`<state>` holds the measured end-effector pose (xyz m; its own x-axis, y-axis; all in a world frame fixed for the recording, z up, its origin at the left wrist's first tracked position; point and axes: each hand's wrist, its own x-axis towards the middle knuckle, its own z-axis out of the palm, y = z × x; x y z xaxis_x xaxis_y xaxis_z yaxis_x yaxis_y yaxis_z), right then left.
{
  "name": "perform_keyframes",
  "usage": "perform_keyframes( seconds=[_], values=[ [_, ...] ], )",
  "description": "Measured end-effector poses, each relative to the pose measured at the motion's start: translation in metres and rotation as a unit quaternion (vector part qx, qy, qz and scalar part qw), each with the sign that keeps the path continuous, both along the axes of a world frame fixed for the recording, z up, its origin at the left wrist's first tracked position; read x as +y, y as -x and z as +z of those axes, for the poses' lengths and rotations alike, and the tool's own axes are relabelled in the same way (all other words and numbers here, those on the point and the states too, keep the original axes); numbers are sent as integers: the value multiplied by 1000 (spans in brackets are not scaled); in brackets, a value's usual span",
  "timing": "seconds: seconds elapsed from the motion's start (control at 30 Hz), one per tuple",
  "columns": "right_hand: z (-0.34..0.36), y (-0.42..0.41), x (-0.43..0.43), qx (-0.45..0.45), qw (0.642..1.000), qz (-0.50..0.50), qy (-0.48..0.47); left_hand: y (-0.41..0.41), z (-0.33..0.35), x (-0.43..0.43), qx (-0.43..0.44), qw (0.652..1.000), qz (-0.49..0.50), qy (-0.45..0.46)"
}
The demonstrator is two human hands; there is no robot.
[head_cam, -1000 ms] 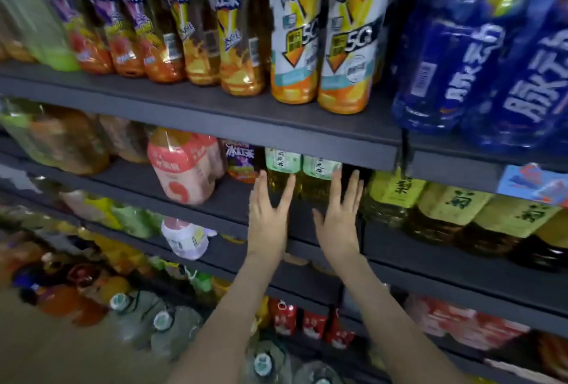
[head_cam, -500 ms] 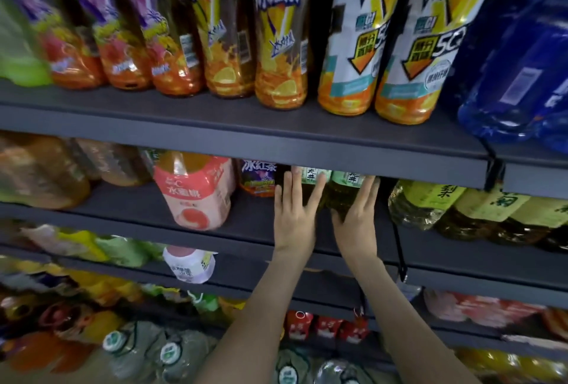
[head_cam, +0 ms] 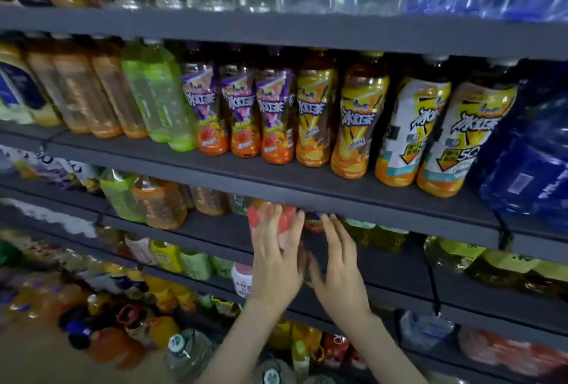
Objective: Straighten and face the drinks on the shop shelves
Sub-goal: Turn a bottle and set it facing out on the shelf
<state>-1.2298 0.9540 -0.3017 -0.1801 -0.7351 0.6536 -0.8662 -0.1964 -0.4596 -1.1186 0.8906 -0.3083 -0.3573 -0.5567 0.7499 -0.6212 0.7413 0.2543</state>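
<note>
My left hand point(head_cam: 278, 257) reaches into the third shelf with straight fingers laid over the front of a pink-and-red labelled bottle point(head_cam: 266, 217). Whether it touches the bottle is lost in motion blur. Close beside it, my right hand point(head_cam: 338, 263) also has straight fingers, with the tips at a small purple-labelled iced tea bottle point(head_cam: 313, 223). To the right stand green-labelled tea bottles point(head_cam: 362, 230), apart from both hands. The shelf board above hides the tops of these bottles.
The dark shelf point(head_cam: 215, 226) has bare board left of the pink bottle, then orange and green bottles point(head_cam: 159, 205). Iced tea bottles point(head_cam: 350, 125) line the shelf above, with big blue water jugs point(head_cam: 528, 162) at right. Large bottles point(head_cam: 184, 353) crowd the floor.
Both hands have shifted left, from the green-labelled tea bottles to the pink bottle and the purple one. The view has tilted up, bringing a higher shelf into sight.
</note>
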Motion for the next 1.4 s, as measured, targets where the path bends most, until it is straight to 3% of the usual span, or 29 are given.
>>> perform_keyframes(
  seconds=[0.2,0.3,0.47,0.7,0.97,1.1,1.2,1.3,1.4],
  values=[
    [86,-13,-52,-40,989,-105,95,-22,95,-61,-6,998,-40,54],
    [96,-9,-82,-96,970,-203,93,-22,107,-94,-8,999,-43,20],
    [95,4,-103,-118,939,-318,51,1,112,-112,-45,988,-139,-50],
    [95,13,-113,-134,928,-346,-23,36,102,-112,-92,975,-158,-128],
    [102,27,-112,-112,928,-348,-76,67,108,-106,-73,992,-54,-86],
    [104,29,-87,-94,934,-344,1,71,107,-106,-58,995,-30,-71],
    [103,48,-64,-63,918,-385,75,74,104,-104,-52,995,-9,-84],
    [101,70,-52,-97,911,-399,46,75,99,-96,-51,993,-14,-102],
    [99,75,-55,-128,927,-353,8,79,100,-78,-29,996,-33,-81]
  ],
)
